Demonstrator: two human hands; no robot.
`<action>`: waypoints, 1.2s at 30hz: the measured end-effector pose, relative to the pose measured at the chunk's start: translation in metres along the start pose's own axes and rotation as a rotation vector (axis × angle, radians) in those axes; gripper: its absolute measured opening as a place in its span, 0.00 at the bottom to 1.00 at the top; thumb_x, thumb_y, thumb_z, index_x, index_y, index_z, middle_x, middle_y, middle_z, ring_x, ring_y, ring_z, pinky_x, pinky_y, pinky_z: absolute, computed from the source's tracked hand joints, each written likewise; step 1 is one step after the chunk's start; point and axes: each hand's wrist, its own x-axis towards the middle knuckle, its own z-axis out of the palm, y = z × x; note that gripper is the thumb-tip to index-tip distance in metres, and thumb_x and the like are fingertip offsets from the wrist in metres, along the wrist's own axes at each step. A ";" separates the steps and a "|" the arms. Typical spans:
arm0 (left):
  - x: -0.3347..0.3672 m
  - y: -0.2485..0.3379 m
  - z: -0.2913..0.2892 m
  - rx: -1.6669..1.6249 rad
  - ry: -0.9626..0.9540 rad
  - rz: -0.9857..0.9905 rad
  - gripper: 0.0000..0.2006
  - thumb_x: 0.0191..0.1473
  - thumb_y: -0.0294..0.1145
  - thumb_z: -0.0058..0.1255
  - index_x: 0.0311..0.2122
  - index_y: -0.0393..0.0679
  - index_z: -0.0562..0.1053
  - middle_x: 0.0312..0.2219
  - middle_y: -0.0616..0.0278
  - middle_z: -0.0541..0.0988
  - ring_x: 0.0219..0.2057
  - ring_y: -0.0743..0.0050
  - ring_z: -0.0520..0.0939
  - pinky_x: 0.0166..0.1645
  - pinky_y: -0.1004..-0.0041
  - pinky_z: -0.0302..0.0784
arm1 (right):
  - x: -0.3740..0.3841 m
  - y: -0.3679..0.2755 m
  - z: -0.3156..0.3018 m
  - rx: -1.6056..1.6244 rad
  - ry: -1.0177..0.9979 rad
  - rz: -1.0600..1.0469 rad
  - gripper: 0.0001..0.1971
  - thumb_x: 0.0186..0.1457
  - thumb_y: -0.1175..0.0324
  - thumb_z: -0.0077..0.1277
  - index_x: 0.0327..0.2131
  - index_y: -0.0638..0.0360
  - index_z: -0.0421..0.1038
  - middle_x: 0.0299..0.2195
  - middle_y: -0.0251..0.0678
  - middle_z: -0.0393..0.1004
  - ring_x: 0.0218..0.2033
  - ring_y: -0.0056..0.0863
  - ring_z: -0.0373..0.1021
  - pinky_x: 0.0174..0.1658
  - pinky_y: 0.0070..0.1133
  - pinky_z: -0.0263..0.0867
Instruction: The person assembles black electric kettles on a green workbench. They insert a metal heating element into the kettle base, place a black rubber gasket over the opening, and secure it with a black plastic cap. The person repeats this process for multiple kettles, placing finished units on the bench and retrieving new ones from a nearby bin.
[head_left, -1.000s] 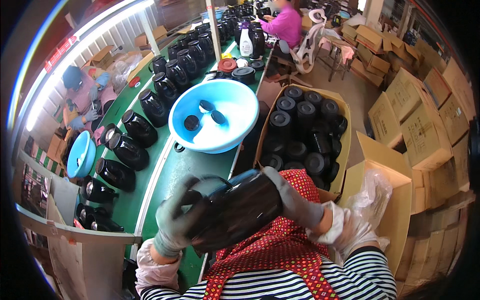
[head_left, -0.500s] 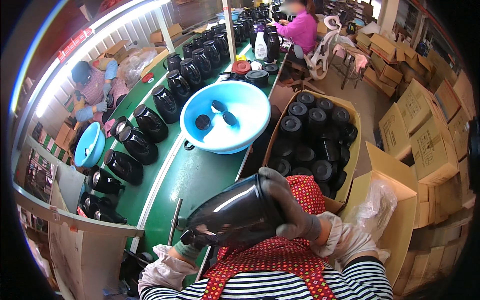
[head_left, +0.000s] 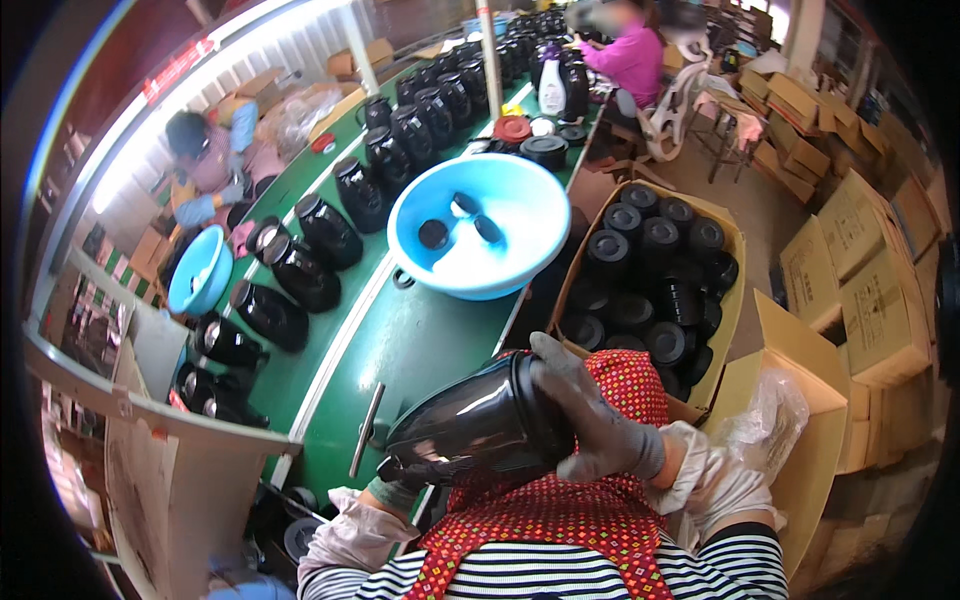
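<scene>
A glossy black jug [head_left: 465, 420] lies tilted across my lap, its wide base to the right and its narrower end to the lower left. Around the base, my right hand [head_left: 605, 415], in a grey glove, is closed with thumb and fingers spread over the rim. My left hand [head_left: 393, 494] is at the narrower end, holding the jug from below; most of its fingers are hidden. Beyond the jug, a light blue basin [head_left: 410, 225] with a few small black lids stands on the green workbench [head_left: 350, 345]. A metal rod [head_left: 367, 430] rises beside the jug.
Rows of black jugs [head_left: 330, 230] line the bench. To the right, a carton [head_left: 735, 290] is full of black cylindrical parts. An open carton [head_left: 800, 350] holds clear plastic. One co-worker [head_left: 215, 160] sits across the bench, another in pink [head_left: 630, 60] at the far end.
The whole view has shifted, so the bench and basin sit further right in the picture. My hands keep the jug, its tilt nearly the same.
</scene>
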 end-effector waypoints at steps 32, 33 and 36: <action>0.055 0.076 0.014 1.436 0.162 0.099 0.28 0.49 0.31 0.67 0.58 0.42 0.78 0.49 0.46 0.83 0.46 0.52 0.88 0.52 0.60 0.83 | 0.031 -0.014 0.022 -0.159 -0.009 0.029 0.49 0.44 0.58 0.76 0.70 0.45 0.62 0.65 0.57 0.62 0.65 0.59 0.63 0.67 0.45 0.62; 0.059 0.080 0.015 1.319 0.100 0.098 0.32 0.49 0.32 0.68 0.61 0.44 0.75 0.54 0.42 0.78 0.52 0.46 0.83 0.57 0.58 0.80 | 0.034 -0.012 0.017 -0.151 -0.048 0.029 0.49 0.44 0.58 0.76 0.70 0.45 0.62 0.64 0.57 0.63 0.64 0.59 0.64 0.66 0.45 0.62; 0.053 0.105 0.018 1.204 -0.024 0.159 0.42 0.47 0.36 0.71 0.69 0.49 0.67 0.67 0.32 0.62 0.67 0.29 0.68 0.68 0.48 0.69 | 0.031 -0.006 -0.001 -0.144 -0.145 0.032 0.49 0.41 0.59 0.77 0.69 0.47 0.64 0.63 0.56 0.65 0.61 0.57 0.68 0.63 0.44 0.66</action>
